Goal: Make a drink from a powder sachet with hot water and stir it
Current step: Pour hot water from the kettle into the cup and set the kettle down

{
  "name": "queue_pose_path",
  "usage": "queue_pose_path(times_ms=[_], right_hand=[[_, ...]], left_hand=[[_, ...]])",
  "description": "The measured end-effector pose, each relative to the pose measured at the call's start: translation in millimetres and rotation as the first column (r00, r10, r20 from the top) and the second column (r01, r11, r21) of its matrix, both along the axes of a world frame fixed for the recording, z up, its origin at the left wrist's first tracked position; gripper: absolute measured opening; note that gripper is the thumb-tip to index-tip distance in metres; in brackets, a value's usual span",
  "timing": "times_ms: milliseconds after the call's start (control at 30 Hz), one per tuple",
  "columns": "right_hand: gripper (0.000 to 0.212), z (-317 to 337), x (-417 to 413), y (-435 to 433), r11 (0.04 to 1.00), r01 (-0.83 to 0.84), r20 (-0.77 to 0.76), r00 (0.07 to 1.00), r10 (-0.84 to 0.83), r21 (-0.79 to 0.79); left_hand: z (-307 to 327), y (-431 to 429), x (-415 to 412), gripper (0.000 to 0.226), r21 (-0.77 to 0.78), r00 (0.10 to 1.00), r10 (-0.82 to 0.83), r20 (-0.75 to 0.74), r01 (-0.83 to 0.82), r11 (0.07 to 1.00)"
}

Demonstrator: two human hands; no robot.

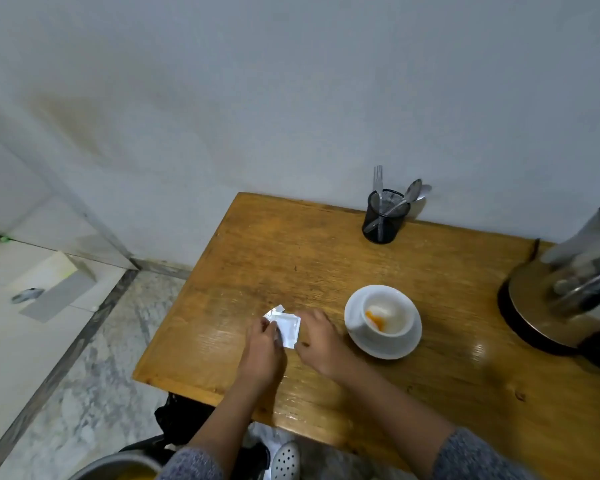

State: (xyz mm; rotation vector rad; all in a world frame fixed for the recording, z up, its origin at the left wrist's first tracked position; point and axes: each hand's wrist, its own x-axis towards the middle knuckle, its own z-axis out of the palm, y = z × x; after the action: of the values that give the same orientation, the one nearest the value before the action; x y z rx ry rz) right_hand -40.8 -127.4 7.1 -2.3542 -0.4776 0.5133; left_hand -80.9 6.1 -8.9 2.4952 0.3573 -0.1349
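Observation:
A white cup [392, 317] stands on a white saucer [406, 344] on the wooden table [291, 258], with orange powder [374, 318] inside it. Just left of the cup, a silvery white sachet [288, 325] with a torn top corner lies flat on the table between my hands. My left hand [262, 348] pinches its left edge. My right hand [317, 336] rests on its right edge, fingers curled over it. A steel kettle [568, 289] sits at the table's right edge.
A black mesh holder [383, 216] with a fork and spoons stands at the back by the wall. A metal bin [118, 467] is on the floor at the lower left, below the table's front edge. Tiled floor lies to the left.

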Motion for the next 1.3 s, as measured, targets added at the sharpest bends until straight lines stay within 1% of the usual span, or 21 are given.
queue_pose_path(times_ms=[67,100,133,167,233,300,333,400,500,600,667,733,767,833,900,967,1033,1100,1133,1300], right_hand=[[0.057,23,6,-12,0.996,0.023,-0.017,1.0,-0.022,0.086],[0.057,36,10,-21,0.987,0.07,-0.039,0.997,-0.064,0.147],[0.056,51,15,-32,0.971,0.126,-0.051,0.992,-0.118,0.206],[0.053,66,20,-45,0.949,0.179,-0.043,0.984,-0.174,0.26],[0.048,96,29,-77,0.906,0.258,0.017,0.96,-0.279,0.335],[0.043,123,39,-116,0.862,0.328,0.108,0.912,-0.396,0.387],[0.04,136,43,-137,0.834,0.365,0.163,0.872,-0.462,0.413],[0.036,158,49,-181,0.765,0.438,0.258,0.761,-0.595,0.472],[0.032,185,47,-247,0.652,0.532,0.331,0.578,-0.746,0.54],[0.028,196,36,-305,0.515,0.636,0.346,0.381,-0.857,0.575],[0.028,190,26,-334,0.407,0.7,0.308,0.271,-0.912,0.587],[0.029,177,16,-355,0.313,0.762,0.256,0.198,-0.946,0.567],[0.031,169,12,-363,0.27,0.79,0.221,0.175,-0.96,0.55],[0.035,152,5,-372,0.211,0.828,0.147,0.156,-0.977,0.52],[0.038,138,1,-373,0.186,0.841,0.093,0.161,-0.983,0.508],[0.038,126,0,-371,0.138,0.823,0.037,0.142,-0.989,0.551],[0.037,120,-1,-366,0.031,0.79,-0.071,0.095,-0.993,0.613],[0.042,111,0,-364,-0.06,0.767,-0.188,0.08,-0.979,0.639],[0.042,108,0,-364,-0.086,0.765,-0.224,0.077,-0.972,0.638],[0.04,105,4,-368,-0.164,0.773,-0.295,0.031,-0.955,0.613]], left_hand=[[1,0,2,0.024,0.083,0.998,-0.009,-0.061,0.014,0.996],[2,-1,3,0.023,0.125,0.998,-0.014,-0.067,0.022,0.992],[1,-3,4,0.023,0.154,0.999,-0.025,-0.046,0.032,0.988],[3,-8,5,0.025,0.151,1.0,-0.028,-0.014,0.03,0.988],[10,-24,9,0.025,0.057,0.996,-0.04,0.079,0.035,0.998],[20,-49,14,0.026,-0.045,0.979,-0.111,0.17,0.121,0.992],[25,-63,16,0.03,-0.097,0.967,-0.156,0.204,0.179,0.979],[30,-88,16,0.034,-0.193,0.952,-0.194,0.236,0.241,0.951],[32,-116,17,0.028,-0.279,0.959,-0.146,0.244,0.214,0.936],[29,-131,17,0.023,-0.329,0.958,-0.068,0.278,0.162,0.931],[25,-134,18,0.023,-0.344,0.959,-0.033,0.28,0.132,0.93],[21,-137,18,0.025,-0.338,0.958,-0.024,0.286,0.124,0.933],[20,-139,18,0.026,-0.332,0.956,-0.021,0.293,0.122,0.936],[19,-143,19,0.027,-0.324,0.951,-0.003,0.31,0.109,0.94],[17,-146,21,0.027,-0.316,0.951,0.024,0.308,0.079,0.945],[14,-149,24,0.026,-0.303,0.95,0.043,0.31,0.056,0.951],[12,-151,24,0.026,-0.292,0.951,0.058,0.303,0.035,0.956],[10,-153,23,0.026,-0.287,0.953,0.083,0.291,0.005,0.958],[9,-154,22,0.025,-0.289,0.954,0.094,0.286,-0.008,0.957],[7,-157,21,0.025,-0.291,0.952,0.119,0.281,-0.034,0.956]])
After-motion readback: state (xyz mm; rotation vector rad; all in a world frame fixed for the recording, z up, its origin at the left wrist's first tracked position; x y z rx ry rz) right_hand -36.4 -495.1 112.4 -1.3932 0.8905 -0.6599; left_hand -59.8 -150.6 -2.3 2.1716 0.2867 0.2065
